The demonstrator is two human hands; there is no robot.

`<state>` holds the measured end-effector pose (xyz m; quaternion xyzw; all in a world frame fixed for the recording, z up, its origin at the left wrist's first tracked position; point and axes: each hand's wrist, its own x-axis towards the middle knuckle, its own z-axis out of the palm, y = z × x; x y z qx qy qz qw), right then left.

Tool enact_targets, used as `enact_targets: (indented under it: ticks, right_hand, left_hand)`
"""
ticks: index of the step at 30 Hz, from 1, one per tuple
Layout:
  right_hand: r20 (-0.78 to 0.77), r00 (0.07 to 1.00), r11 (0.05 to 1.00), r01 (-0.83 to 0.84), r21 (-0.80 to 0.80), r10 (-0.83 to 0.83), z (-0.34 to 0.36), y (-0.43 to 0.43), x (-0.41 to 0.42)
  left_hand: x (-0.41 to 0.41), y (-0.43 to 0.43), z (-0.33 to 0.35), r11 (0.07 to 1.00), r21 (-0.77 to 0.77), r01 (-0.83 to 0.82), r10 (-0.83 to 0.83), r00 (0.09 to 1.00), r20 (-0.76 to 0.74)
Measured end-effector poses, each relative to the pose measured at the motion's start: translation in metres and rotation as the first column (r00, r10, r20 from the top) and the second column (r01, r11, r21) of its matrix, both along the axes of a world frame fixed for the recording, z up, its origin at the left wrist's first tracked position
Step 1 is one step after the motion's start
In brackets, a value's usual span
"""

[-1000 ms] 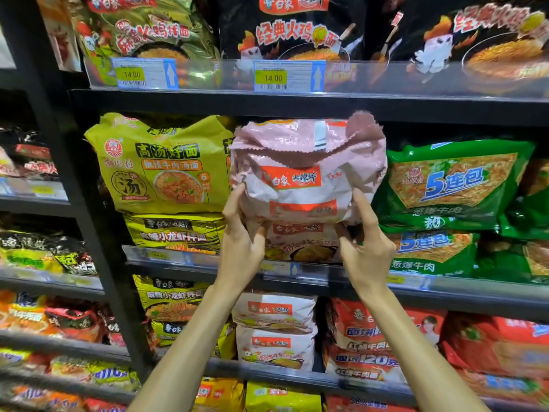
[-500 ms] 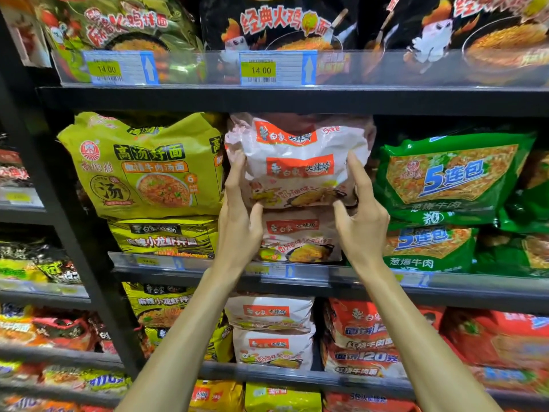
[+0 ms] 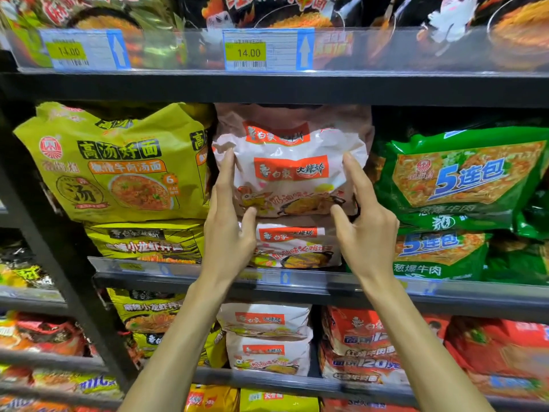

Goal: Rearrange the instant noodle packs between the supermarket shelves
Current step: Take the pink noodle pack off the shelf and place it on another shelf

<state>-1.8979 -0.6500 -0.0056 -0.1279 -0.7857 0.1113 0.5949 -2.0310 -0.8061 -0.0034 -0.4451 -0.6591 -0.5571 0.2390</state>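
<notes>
Up on the middle shelf (image 3: 490, 295), the white pack (image 3: 292, 173) sits atop a matching pack (image 3: 294, 245), between yellow packs (image 3: 118, 168) and green packs (image 3: 457, 176). The left hand (image 3: 228, 233) and right hand (image 3: 368, 233) pinch its sides, with fingers outstretched along the edges and thumbs on its lower front.

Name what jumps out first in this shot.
The left hand and right hand hold a white noodle pack mid-frame, atop a matching pack. A big yellow pack sits to its left, green packs to its right, and 14.00 price tags line the upper shelf.
</notes>
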Motion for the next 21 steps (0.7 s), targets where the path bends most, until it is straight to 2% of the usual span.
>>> enact_targets:
  ticks: [5, 11, 15, 21]
  right_hand:
    - [0.079, 0.997, 0.997, 0.0, -0.083, 0.006, 0.02, 0.001, 0.008]
    - [0.177, 0.981, 0.995, 0.087, -0.041, -0.078, 0.034, -0.003, 0.007]
    - [0.168, 0.984, 0.991, 0.074, -0.11, -0.055, 0.025, -0.008, 0.005]
    - [0.208, 0.972, 0.99, 0.127, -0.068, -0.111, 0.017, -0.016, 0.01]
  left_hand:
    - [-0.002, -0.004, 0.011, 0.99, -0.126, -0.063, 0.059, 0.998, -0.033]
    - [-0.007, 0.0, 0.019, 0.968, -0.227, -0.103, 0.1, 0.995, -0.026]
    - [-0.001, 0.0, 0.019, 0.987, -0.156, -0.045, 0.048, 0.999, 0.013]
    - [0.002, -0.008, 0.013, 0.991, -0.131, -0.024, 0.027, 0.999, 0.021]
